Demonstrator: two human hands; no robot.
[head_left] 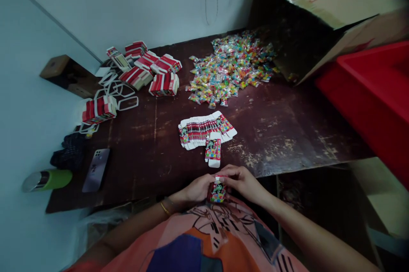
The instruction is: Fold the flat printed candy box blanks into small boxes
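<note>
A small red printed candy box is held close to my body, below the table's front edge. My left hand grips it from the left side. With closed fingers, my right hand holds its upper right, near a white flap at the top. Just beyond my hands lies one flattened printed box with white end flaps. Behind it, a fanned row of flat boxes overlaps across the table. Farther back spreads a heap of small clear-wrapped colourful candies.
Bundled flat boxes and white paper bands lie at the back left. A phone, a dark cloth and a green bottle are at left. A large carton and a red bin stand at right.
</note>
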